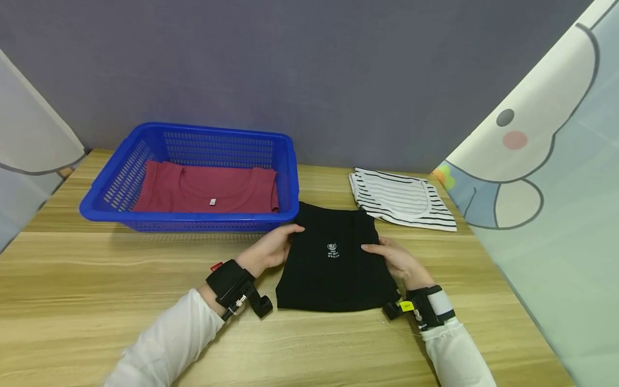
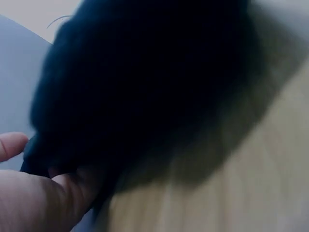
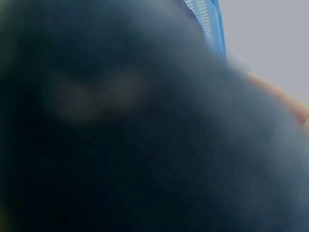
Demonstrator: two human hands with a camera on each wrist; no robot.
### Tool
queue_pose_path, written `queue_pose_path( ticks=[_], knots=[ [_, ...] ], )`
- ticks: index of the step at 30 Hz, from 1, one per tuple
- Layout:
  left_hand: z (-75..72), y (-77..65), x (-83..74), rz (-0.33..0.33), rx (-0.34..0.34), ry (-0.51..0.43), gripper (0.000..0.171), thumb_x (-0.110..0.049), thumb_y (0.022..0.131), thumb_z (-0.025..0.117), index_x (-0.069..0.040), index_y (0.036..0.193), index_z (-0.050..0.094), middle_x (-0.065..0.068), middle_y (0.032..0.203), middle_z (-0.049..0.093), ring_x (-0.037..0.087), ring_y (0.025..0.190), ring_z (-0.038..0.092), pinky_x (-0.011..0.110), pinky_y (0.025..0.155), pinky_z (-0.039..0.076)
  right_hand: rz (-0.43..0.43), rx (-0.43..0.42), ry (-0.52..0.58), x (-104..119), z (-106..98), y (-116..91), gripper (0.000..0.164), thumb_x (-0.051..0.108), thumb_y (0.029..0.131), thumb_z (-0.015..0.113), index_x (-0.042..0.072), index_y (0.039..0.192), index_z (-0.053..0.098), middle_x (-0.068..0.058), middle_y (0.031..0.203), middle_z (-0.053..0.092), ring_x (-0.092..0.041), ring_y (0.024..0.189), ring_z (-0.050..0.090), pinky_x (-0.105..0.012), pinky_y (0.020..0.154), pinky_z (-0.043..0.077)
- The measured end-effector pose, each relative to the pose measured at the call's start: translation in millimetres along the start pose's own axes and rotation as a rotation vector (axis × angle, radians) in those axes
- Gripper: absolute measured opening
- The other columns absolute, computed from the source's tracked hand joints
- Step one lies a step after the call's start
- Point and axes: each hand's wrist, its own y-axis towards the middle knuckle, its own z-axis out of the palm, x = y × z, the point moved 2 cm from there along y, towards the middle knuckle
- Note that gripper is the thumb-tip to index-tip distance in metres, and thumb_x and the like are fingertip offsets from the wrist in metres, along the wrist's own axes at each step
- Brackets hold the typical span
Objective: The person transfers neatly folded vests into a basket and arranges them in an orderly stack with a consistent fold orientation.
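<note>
A folded black garment [image 1: 319, 269] with a small white print is held between my two hands in the head view. My left hand [image 1: 271, 250] pinches its left edge, thumb on top and the other fingers hidden beneath. On the opposite edge my right hand [image 1: 398, 260] grips it the same way, thumb over the cloth. In the left wrist view the black cloth [image 2: 145, 87] hangs above the wooden tabletop, with a shadow below it. Dark blurred cloth [image 3: 120, 159] fills most of the right wrist view.
A blue plastic basket [image 1: 193, 217] stands at the back left, with a folded dark red garment [image 1: 217, 188] inside. To the back right lies a folded black-and-white striped garment [image 1: 401, 198] on the wooden table [image 1: 121, 290]. A grey panel [image 1: 319, 80] rises behind the table.
</note>
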Motion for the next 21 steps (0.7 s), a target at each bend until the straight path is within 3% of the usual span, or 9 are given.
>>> queue_pose_path(
  ticks=[5,10,15,19,21],
  knots=[
    [4.9,2.5,2.3,-0.04,0.066,-0.041,0.028,-0.013,0.099,0.035,-0.014,0.088,0.061,-0.005,0.083,0.068,0.007,0.077,0.065,0.022,0.072,0.053,0.006,-0.024,0.046,-1,3,3,0.021,0.006,0.098,0.046,0.015,0.097,0.065,0.0,0.092,0.072,-0.014,0.081,0.07,-0.028,0.07,0.057],
    [5.9,2.7,5.9,-0.068,0.082,-0.024,0.029,-0.008,0.096,0.036,-0.012,0.084,0.063,-0.004,0.081,0.069,0.008,0.076,0.066,0.022,0.071,0.054,0.001,0.012,0.084,0,6,2,0.02,0.003,0.097,0.045,0.013,0.103,0.061,-0.002,0.096,0.071,-0.017,0.084,0.07,-0.03,0.072,0.058],
    [6.6,2.4,6.7,-0.036,0.074,-0.002,0.026,-0.001,0.089,0.037,-0.016,0.105,0.05,-0.005,0.089,0.066,0.009,0.08,0.065,0.024,0.072,0.054,0.001,-0.019,0.09,0,6,2,0.017,0.005,0.1,0.039,0.011,0.111,0.05,-0.002,0.098,0.069,-0.017,0.086,0.069,-0.031,0.072,0.058],
    [6.9,3.4,9.1,-0.075,0.097,0.007,0.024,-0.005,0.093,0.036,-0.013,0.114,0.043,-0.004,0.092,0.066,0.01,0.083,0.065,0.025,0.074,0.054,-0.009,-0.011,0.133,1,7,1,0.017,0.004,0.102,0.034,0.01,0.114,0.043,-0.002,0.099,0.068,-0.016,0.086,0.069,-0.029,0.072,0.057],
    [6.7,3.7,10.8,-0.12,0.098,0.021,0.018,-0.008,0.094,0.036,-0.007,0.109,0.046,-0.002,0.089,0.067,0.011,0.081,0.066,0.025,0.074,0.054,-0.012,0.005,0.156,2,8,1,0.017,0.003,0.102,0.031,0.01,0.114,0.042,-0.003,0.099,0.068,-0.016,0.087,0.069,-0.029,0.073,0.057]
  ],
)
